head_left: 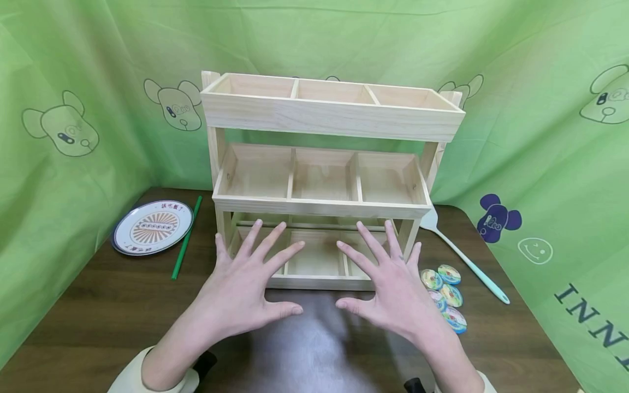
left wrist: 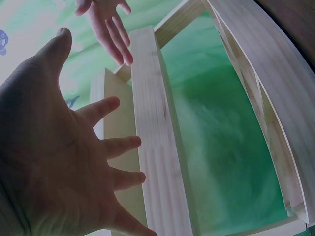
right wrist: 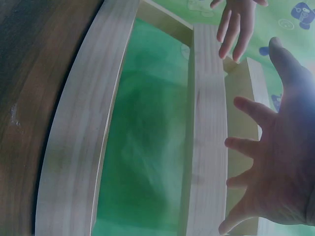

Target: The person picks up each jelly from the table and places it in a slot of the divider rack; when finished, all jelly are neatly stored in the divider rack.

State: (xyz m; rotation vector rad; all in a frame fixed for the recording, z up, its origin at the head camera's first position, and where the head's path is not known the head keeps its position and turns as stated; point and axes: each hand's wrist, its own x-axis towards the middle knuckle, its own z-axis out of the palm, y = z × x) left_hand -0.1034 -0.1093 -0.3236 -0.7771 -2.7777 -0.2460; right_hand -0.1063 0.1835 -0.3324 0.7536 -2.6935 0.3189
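Observation:
Both hands are spread with palms down and hold nothing. In the head view my left hand [head_left: 245,289] overlaps the lower left of a three-tier wooden rack [head_left: 324,206]. My right hand [head_left: 390,289] overlaps its lower right, thumb turned toward the left one. Each tier is a tray split into three bare compartments. Parts of the bottom tray [head_left: 319,282] are hidden behind the fingers. The left wrist view has the left hand [left wrist: 74,152] with fingers fanned before the rack's boards [left wrist: 157,132]; the right wrist view has the right hand [right wrist: 275,152] likewise.
To the left lie a white plate [head_left: 153,227] with a dark rim and a green stick [head_left: 187,238]. Several small colourful round packs [head_left: 451,295] lie beside the right hand, near a pale blue long-handled spatula [head_left: 467,261]. Green curtains [head_left: 550,180] enclose the brown table [head_left: 64,322].

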